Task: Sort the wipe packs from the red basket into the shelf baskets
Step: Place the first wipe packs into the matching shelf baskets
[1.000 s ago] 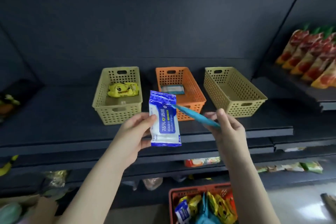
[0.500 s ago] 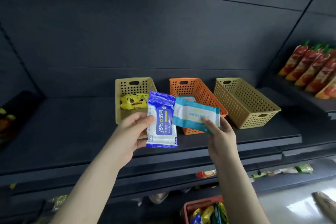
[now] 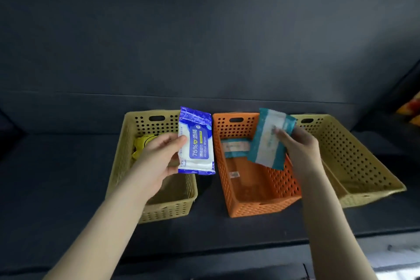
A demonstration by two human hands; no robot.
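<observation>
My left hand [image 3: 159, 157] holds a blue and white alcohol wipe pack [image 3: 196, 142] upright, over the gap between the left yellow basket [image 3: 127, 166] and the orange basket [image 3: 229, 191]. A teal and white wipe pack [image 3: 268, 138] is gripped in my right hand [image 3: 300, 145] and hangs over the right side of the orange basket. Another teal pack [image 3: 234, 146] lies flat at the back of the orange basket. A yellow pack [image 3: 142, 143] sits in the left yellow basket, partly hidden by my left hand. The red basket is out of view.
A second yellow basket [image 3: 354, 166] stands to the right of the orange one with nothing visible inside it. All three sit on a dark shelf [image 3: 56, 188] with a dark back wall. Colourful packets [image 3: 412, 109] show at the far right edge.
The view has closed in and tilted down onto the baskets. Both hands moved forward: the teal pack now hangs over the orange basket, the blue pack sits above the gap beside it.
</observation>
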